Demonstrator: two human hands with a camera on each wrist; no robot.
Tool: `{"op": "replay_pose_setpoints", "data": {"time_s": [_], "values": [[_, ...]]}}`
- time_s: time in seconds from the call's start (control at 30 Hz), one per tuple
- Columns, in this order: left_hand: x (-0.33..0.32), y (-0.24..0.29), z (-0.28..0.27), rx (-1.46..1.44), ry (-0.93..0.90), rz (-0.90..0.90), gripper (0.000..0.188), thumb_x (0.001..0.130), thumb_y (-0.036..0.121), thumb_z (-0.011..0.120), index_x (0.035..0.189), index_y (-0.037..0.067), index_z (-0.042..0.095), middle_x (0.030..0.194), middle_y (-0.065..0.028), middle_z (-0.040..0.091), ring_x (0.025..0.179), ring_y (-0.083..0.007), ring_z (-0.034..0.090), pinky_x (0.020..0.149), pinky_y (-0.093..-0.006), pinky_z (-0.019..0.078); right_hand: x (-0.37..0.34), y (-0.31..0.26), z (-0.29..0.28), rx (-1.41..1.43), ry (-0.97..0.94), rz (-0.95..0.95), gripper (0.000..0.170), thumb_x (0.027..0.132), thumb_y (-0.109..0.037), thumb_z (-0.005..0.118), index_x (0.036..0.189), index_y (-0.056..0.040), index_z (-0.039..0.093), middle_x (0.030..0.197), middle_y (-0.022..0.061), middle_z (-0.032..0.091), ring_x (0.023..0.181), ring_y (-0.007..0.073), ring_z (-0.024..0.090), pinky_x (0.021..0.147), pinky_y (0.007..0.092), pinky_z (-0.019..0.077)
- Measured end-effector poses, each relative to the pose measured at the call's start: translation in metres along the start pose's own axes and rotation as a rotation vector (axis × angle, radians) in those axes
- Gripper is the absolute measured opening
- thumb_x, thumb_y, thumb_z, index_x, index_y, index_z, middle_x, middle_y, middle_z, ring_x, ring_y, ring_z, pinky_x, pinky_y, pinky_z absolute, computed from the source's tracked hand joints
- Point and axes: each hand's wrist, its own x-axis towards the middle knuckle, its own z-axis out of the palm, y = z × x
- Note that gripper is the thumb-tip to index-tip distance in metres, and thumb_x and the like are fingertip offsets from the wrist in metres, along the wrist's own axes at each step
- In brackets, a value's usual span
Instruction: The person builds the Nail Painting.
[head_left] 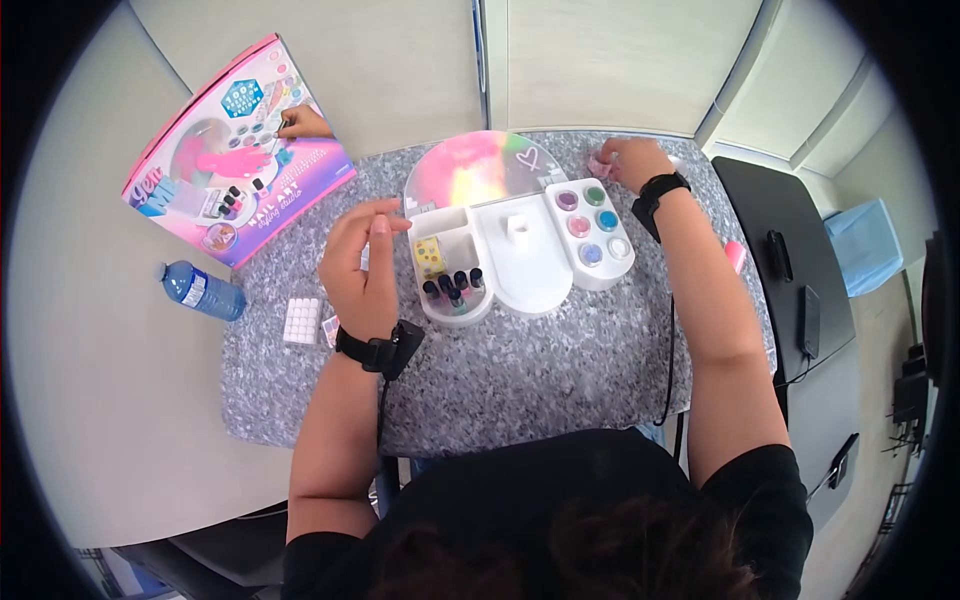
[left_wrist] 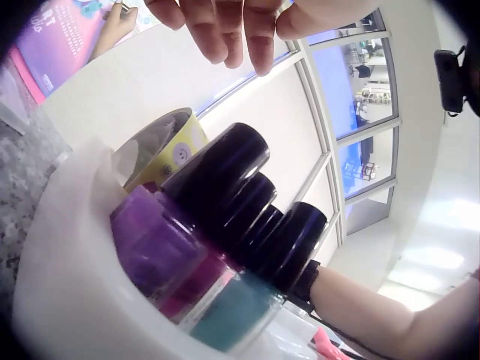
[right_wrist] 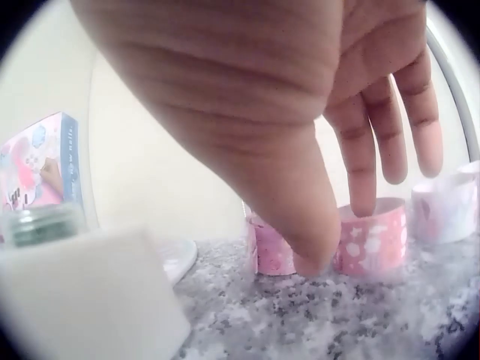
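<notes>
My left hand [head_left: 362, 262] hovers empty beside the left section of a white nail art station [head_left: 520, 272], its fingers loosely extended. Below that hand, in the left wrist view, dark-capped nail polish bottles [left_wrist: 157, 244] in purple, magenta and teal stand in the white holder next to a yellow patterned roll [left_wrist: 182, 155]. My right hand [head_left: 636, 165] reaches past the station's back right corner. In the right wrist view its thumb and straight fingers come down at a pink and white patterned roll [right_wrist: 375, 244], with a fingertip right at the rim. Another pink roll [right_wrist: 271, 251] stands beside the thumb.
Lidded glitter pots [head_left: 578, 227] sit in the station's right section. An iridescent panel [head_left: 470, 172] rises at its back. Left of it are a printed box [head_left: 240, 150], a water bottle [head_left: 203, 290] and a white grid-like block [head_left: 301, 321]. A pink object [head_left: 736, 256] lies near the right edge.
</notes>
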Motion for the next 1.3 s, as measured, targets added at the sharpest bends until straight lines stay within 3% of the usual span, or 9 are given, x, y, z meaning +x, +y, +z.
{"op": "replay_pose_setpoints", "data": {"time_s": [0.13, 0.3, 0.43, 0.5, 0.63, 0.7, 0.87, 1.2, 1.3], "values": [[0.0, -0.002, -0.001, 0.056, -0.017, 0.042, 0.031, 0.111, 0.013, 0.055, 0.099, -0.005, 0.077, 0.118, -0.0153, 0.079, 0.097, -0.0205, 0.073, 0.089, -0.0359, 0.0587, -0.004, -0.012, -0.001, -0.029, -0.018, 0.161, 0.017, 0.097, -0.025, 0.074, 0.112, -0.0243, 0.082, 0.123, 0.0097, 0.079, 0.125, 0.0342, 0.068, 0.105, 0.0503, 0.0561], [-0.002, 0.005, 0.001, -0.048, 0.012, -0.027, 0.027, 0.109, 0.014, 0.061, 0.094, 0.0, 0.079, 0.113, -0.0148, 0.08, 0.103, -0.027, 0.075, 0.095, -0.0385, 0.0563, -0.015, -0.024, -0.022, -0.051, 0.067, 0.124, 0.014, 0.096, -0.027, 0.074, 0.099, -0.019, 0.084, 0.109, 0.0084, 0.081, 0.114, 0.0323, 0.072, 0.099, 0.0476, 0.0584], [-0.006, 0.017, -0.001, -0.005, -0.03, 0.06, 0.029, 0.11, 0.016, 0.06, 0.095, -0.001, 0.078, 0.113, -0.0146, 0.079, 0.1, -0.0228, 0.073, 0.091, -0.0362, 0.0563, -0.074, -0.065, -0.083, 0.356, 0.338, -0.236, 0.01, 0.088, -0.014, 0.08, 0.094, -0.0058, 0.081, 0.094, 0.0131, 0.08, 0.096, 0.0351, 0.073, 0.089, 0.0476, 0.0587], [-0.012, 0.024, 0.0, -0.356, -0.106, -0.152, 0.039, 0.115, 0.018, 0.05, 0.096, -0.006, 0.074, 0.114, -0.0178, 0.078, 0.092, -0.0189, 0.07, 0.089, -0.0356, 0.0544, -0.126, -0.098, -0.121, 0.483, 0.274, -0.435, 0.012, 0.087, -0.008, 0.08, 0.098, -0.0071, 0.081, 0.101, 0.0119, 0.08, 0.099, 0.0354, 0.07, 0.096, 0.0446, 0.0555], [-0.023, 0.04, -0.003, -0.554, -0.158, -0.204, 0.035, 0.113, 0.018, 0.055, 0.097, -0.005, 0.076, 0.108, -0.0143, 0.079, 0.089, -0.0141, 0.068, 0.083, -0.0301, 0.0553, -0.205, -0.129, -0.128, 0.531, 0.0, -0.716, 0.013, 0.082, -0.008, 0.081, 0.092, -0.0152, 0.079, 0.096, -0.001, 0.076, 0.101, 0.0266, 0.066, 0.089, 0.0422, 0.0525], [-0.027, 0.05, -0.005, -0.429, -0.349, -0.047, 0.042, 0.115, 0.019, 0.046, 0.093, -0.005, 0.073, 0.103, -0.0183, 0.077, 0.086, -0.0186, 0.068, 0.084, -0.0348, 0.0539, -0.23, -0.135, -0.119, 0.36, -0.099, -0.648, 0.016, 0.081, -0.01, 0.083, 0.095, -0.0183, 0.079, 0.102, -0.0043, 0.075, 0.103, 0.0237, 0.064, 0.091, 0.0407, 0.0489], [-0.031, 0.053, 0.004, -0.577, -0.682, -0.068, 0.034, 0.111, 0.016, 0.056, 0.095, -0.004, 0.077, 0.101, -0.0165, 0.078, 0.081, -0.0166, 0.071, 0.074, -0.0305, 0.0576, -0.246, -0.136, -0.076, 0.186, -0.065, -0.609, 0.015, 0.082, -0.012, 0.082, 0.094, -0.0168, 0.075, 0.098, -0.0043, 0.071, 0.102, 0.0236, 0.063, 0.09, 0.0386, 0.0481], [-0.037, 0.055, 0.012, -0.48, -0.744, -0.037, 0.024, 0.107, 0.009, 0.06, 0.097, -0.001, 0.08, 0.101, -0.0132, 0.08, 0.082, -0.0158, 0.072, 0.075, -0.0293, 0.0575, -0.248, -0.134, -0.058, 0.373, -0.036, -0.472, 0.013, 0.093, -0.012, 0.069, 0.104, -0.008, 0.063, 0.096, 0.0086, 0.069, 0.098, 0.0348, 0.069, 0.086, 0.0482, 0.0554], [-0.036, 0.053, 0.015, -0.318, -0.729, 0.142, 0.017, 0.103, 0.006, 0.065, 0.098, 0.0, 0.08, 0.1, -0.0125, 0.08, 0.087, -0.0193, 0.075, 0.08, -0.031, 0.0588, -0.247, -0.132, -0.056, 0.342, -0.089, -0.463, 0.013, 0.094, -0.01, 0.068, 0.107, -0.0101, 0.067, 0.1, 0.0085, 0.07, 0.1, 0.0342, 0.07, 0.085, 0.0472, 0.0566]]}}
